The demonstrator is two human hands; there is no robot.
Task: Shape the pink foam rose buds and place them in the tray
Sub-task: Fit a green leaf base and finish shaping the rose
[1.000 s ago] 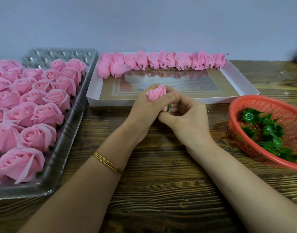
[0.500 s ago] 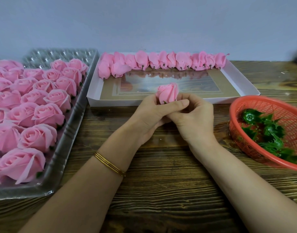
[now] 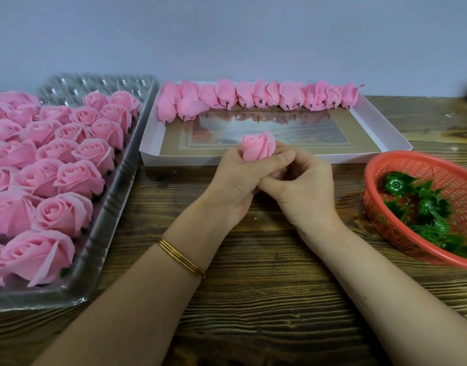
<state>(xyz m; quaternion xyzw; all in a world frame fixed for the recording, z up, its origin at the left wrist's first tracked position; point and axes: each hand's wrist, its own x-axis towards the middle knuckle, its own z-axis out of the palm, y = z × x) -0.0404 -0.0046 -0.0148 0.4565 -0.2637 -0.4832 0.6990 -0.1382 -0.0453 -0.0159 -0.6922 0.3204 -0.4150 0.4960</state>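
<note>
Many shaped roses [image 3: 63, 212] are packed in the clear tray [image 3: 105, 233] at left. One pink rose bud [image 3: 257, 150] is gripped upright by the left hand [image 3: 232, 186] before the white box [image 3: 279, 158]; its base is enclosed by the right hand's [image 3: 303, 188] curled fingers, beside the orange basket [image 3: 380, 220].

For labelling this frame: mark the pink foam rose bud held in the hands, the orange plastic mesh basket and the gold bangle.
pink foam rose bud [image 3: 257, 151]: head view, front outer petal.
orange plastic mesh basket [image 3: 435, 169]: head view, far inner wall.
gold bangle [image 3: 181, 258]: head view, middle of the band.
</note>
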